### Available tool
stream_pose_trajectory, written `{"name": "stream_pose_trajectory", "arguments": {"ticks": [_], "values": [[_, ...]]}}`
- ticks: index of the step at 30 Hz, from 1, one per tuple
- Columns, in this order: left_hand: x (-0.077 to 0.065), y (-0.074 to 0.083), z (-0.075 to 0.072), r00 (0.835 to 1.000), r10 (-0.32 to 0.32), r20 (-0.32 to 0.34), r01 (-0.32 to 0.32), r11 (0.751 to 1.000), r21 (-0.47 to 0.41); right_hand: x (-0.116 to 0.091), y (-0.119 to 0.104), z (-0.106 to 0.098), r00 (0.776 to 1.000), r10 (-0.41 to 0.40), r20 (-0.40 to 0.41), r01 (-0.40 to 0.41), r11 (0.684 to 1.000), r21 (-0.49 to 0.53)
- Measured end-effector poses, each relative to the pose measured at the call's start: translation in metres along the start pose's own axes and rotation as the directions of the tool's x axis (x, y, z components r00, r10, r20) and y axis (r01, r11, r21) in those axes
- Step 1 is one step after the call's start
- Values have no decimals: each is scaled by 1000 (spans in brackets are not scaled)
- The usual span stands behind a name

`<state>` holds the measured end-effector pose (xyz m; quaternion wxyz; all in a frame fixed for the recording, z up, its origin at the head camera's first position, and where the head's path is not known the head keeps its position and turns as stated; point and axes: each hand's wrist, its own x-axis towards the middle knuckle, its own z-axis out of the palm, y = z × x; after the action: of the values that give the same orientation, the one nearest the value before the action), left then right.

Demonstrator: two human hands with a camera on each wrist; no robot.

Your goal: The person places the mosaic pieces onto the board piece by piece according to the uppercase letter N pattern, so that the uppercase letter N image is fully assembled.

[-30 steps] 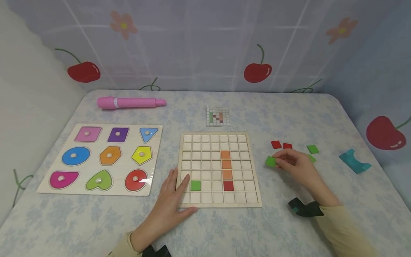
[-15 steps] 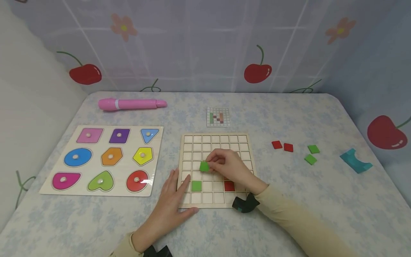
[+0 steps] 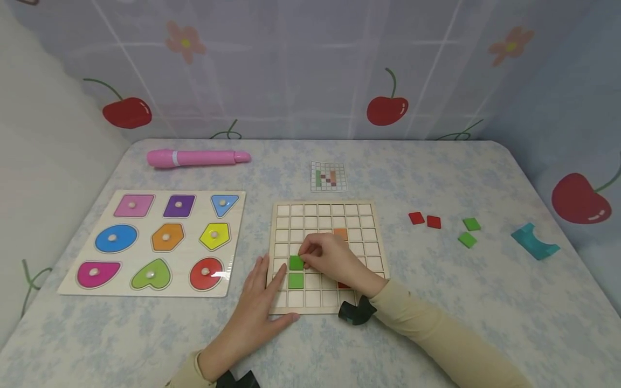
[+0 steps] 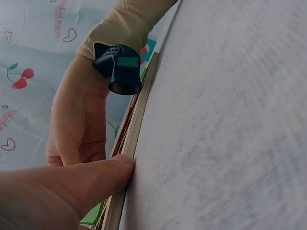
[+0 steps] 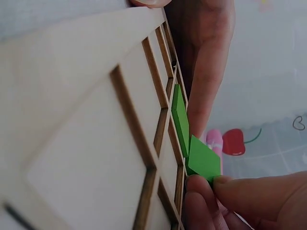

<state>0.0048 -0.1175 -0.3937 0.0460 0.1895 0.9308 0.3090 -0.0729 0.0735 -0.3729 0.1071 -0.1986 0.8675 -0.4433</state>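
Note:
My right hand (image 3: pixel 335 261) pinches a green square tile (image 3: pixel 296 263) between thumb and fingertips, over the wooden grid board (image 3: pixel 330 299). In the right wrist view this tile stands tilted at the grid, right beside another green tile (image 5: pixel 180 122) that sits in its cell. My left hand (image 3: pixel 257 302) rests at the board's front left corner, fingers spread along the left edge and thumb (image 4: pixel 112 170) against the front edge. An orange tile (image 3: pixel 340 234) shows beyond the right hand, which hides others in that column; a sliver of a red tile (image 3: pixel 343 285) peeks out under the wrist.
Right of the board lie two red tiles (image 3: pixel 434 222), two green tiles (image 3: pixel 467 240) and a teal curved piece (image 3: pixel 535 242). A small pattern card (image 3: pixel 329 186) lies behind the board. Left are a knobbed shape puzzle (image 3: pixel 191 207) and a pink pen-like stick (image 3: pixel 204 158).
My right hand picked up a green tile from the right side, carried it left over the board and lowered it just behind the placed green tile. The left hand has stayed put.

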Motion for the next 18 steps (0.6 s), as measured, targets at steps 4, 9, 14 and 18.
{"name": "stream_pose_trajectory", "arguments": {"ticks": [4,9,14,18], "values": [[0,0,-1,1000,2,1,-2,1000,-3,0,-2,0,1000,0,-3,0,998,-56],[0,-1,0,1000,7,-5,-7,1000,-4,-1,-3,-3,1000,12,-2,-12,997,-75],[0,-2,1,1000,7,-4,-7,1000,-7,-9,2,-26,999,-12,-46,9,999,-54],[0,-1,1,1000,4,-6,-4,1000,-20,-26,23,-63,991,33,-130,-37,999,-27]]}}
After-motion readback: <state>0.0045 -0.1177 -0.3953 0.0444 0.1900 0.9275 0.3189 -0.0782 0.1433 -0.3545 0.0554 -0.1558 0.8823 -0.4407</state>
